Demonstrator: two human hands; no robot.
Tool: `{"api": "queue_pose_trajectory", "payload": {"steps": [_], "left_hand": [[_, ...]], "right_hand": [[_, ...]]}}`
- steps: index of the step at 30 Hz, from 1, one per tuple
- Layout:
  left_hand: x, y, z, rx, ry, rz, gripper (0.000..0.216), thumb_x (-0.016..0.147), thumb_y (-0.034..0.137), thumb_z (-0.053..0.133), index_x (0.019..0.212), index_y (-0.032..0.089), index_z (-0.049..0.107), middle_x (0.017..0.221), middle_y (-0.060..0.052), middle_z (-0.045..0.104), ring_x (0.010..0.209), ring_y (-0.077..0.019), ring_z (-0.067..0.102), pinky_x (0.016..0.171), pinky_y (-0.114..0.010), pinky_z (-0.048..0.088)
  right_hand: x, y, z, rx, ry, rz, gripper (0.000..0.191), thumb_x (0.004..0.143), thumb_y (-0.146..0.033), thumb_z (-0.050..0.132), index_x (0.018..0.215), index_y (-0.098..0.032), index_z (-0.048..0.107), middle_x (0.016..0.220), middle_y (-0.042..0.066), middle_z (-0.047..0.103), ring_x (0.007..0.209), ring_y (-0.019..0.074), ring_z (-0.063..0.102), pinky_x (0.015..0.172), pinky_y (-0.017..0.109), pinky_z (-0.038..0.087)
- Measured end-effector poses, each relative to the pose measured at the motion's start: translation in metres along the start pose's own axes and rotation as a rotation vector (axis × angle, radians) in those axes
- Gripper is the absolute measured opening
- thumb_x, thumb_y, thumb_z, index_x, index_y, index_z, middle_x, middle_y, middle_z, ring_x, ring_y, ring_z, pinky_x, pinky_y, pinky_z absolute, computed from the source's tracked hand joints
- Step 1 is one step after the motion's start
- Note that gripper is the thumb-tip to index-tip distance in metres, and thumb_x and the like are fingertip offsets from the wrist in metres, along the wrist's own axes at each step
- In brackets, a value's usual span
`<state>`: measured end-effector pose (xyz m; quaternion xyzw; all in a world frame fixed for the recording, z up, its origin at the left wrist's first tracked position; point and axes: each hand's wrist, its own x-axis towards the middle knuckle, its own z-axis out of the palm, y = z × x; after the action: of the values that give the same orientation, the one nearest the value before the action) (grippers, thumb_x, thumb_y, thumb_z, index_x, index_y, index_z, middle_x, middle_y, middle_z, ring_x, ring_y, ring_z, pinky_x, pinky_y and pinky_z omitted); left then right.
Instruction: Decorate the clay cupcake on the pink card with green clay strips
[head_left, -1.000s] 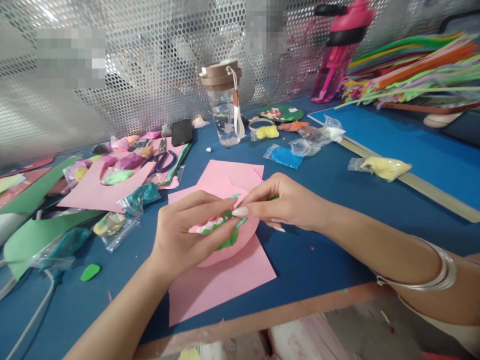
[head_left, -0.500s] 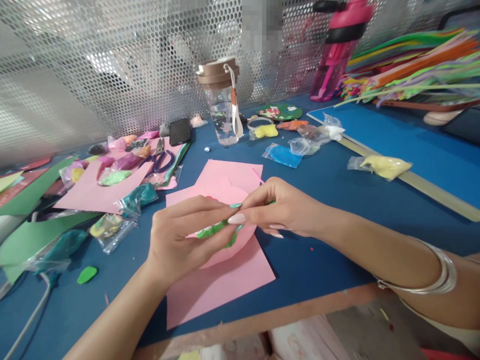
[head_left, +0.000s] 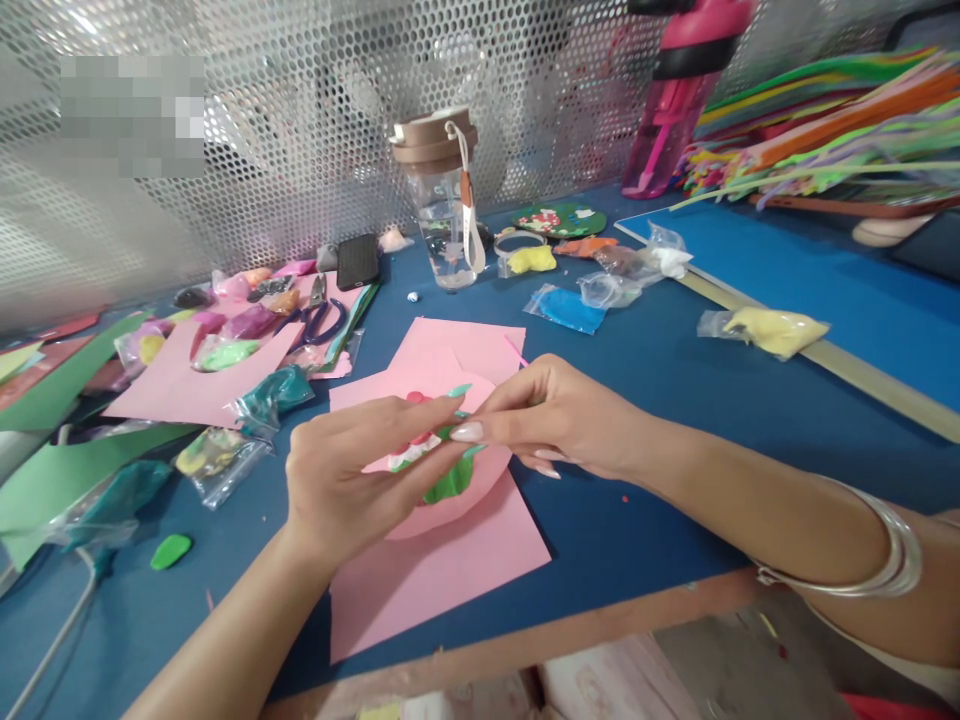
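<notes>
My left hand [head_left: 360, 460] and my right hand [head_left: 559, 415] meet at the fingertips above a rounded pink paper cutout [head_left: 491, 465]. Between them is a small bit of green clay [head_left: 446, 432], partly hidden by the fingers. My right thumb and forefinger pinch together on it. The left fingers reach forward, slightly spread at their tips, and close on the same bit; the left thumb is out of sight. Under the hands, red clay [head_left: 420, 410], white clay and a green clay shape [head_left: 450, 480] lie on the cutout, which rests on pink sheets [head_left: 442, 590].
A tumbler [head_left: 442, 220] and pink bottle [head_left: 679, 100] stand at the back. Scissors [head_left: 324, 315], a phone [head_left: 358, 262] and bagged clay lie left. A green clay piece [head_left: 171, 551] sits near left. Blue board [head_left: 840, 290] and pipe cleaners [head_left: 832, 130] are right.
My left hand has shifted slightly left and its fingers have spread a little, showing more of the red and green clay beneath. My right hand stays nearly in place, still pinching.
</notes>
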<state>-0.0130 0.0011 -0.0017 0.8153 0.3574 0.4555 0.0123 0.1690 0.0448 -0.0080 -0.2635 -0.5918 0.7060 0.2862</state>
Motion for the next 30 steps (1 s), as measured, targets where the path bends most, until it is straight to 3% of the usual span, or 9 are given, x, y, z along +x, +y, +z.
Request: {"api": "queue_pose_trajectory", "payload": {"steps": [6,10,16,22,26,30], "left_hand": [[0.0017,-0.0009,0.0004,-0.032,-0.026,0.01,0.039,0.067,0.012,0.072,0.103,0.024,0.064,0.078,0.0,0.071,0.066,-0.0126,0.066,0.061,-0.024,0.054],[0.0008,0.0015,0.0011,-0.069,-0.051,0.019,0.048,0.068,0.009,0.071,0.112,0.026,0.06,0.09,0.0,0.072,0.077,-0.0127,0.068,0.069,-0.021,0.055],[-0.0019,0.003,0.0008,-0.041,0.012,0.008,0.055,0.064,0.011,0.075,0.114,0.029,0.059,0.087,0.003,0.072,0.07,-0.0107,0.068,0.062,-0.016,0.055],[-0.0016,0.0051,0.0006,-0.117,-0.016,-0.042,0.057,0.066,0.009,0.073,0.115,0.033,0.057,0.089,0.004,0.072,0.074,-0.0126,0.069,0.07,-0.021,0.057],[-0.0013,0.0054,-0.0004,-0.111,-0.049,-0.054,0.054,0.067,0.011,0.073,0.114,0.035,0.057,0.087,0.005,0.072,0.072,-0.0139,0.069,0.066,-0.023,0.058],[-0.0031,0.0031,-0.0004,-0.151,-0.053,-0.089,0.06,0.064,0.012,0.075,0.117,0.033,0.056,0.095,0.003,0.071,0.079,-0.0155,0.069,0.075,-0.027,0.058]], "right_hand": [[0.0002,-0.0003,0.0019,-0.016,-0.023,0.01,0.017,0.069,-0.025,0.07,0.073,-0.008,0.071,0.035,-0.007,0.043,0.03,0.0014,0.028,0.029,0.015,0.026],[-0.0005,-0.0009,0.0005,0.001,-0.091,0.032,0.019,0.071,-0.028,0.07,0.074,-0.009,0.07,0.033,-0.01,0.036,0.03,0.0018,0.028,0.029,0.015,0.028],[-0.0006,0.001,-0.0023,0.068,-0.137,-0.004,0.045,0.076,-0.038,0.064,0.042,-0.013,0.048,0.032,-0.009,0.034,0.028,0.0015,0.029,0.032,0.017,0.03],[-0.0009,-0.0019,-0.001,-0.052,-0.123,0.037,0.028,0.076,-0.03,0.065,0.056,-0.011,0.06,0.032,-0.009,0.036,0.03,0.0021,0.03,0.031,0.016,0.024],[0.0001,-0.0036,-0.0022,-0.1,-0.127,0.04,0.028,0.075,-0.027,0.065,0.052,-0.011,0.058,0.033,-0.008,0.036,0.03,0.0024,0.032,0.031,0.017,0.021],[0.002,-0.0029,-0.0057,-0.082,-0.143,0.027,0.024,0.073,-0.027,0.065,0.058,-0.009,0.061,0.033,-0.009,0.037,0.03,0.0027,0.031,0.031,0.018,0.022]]}}
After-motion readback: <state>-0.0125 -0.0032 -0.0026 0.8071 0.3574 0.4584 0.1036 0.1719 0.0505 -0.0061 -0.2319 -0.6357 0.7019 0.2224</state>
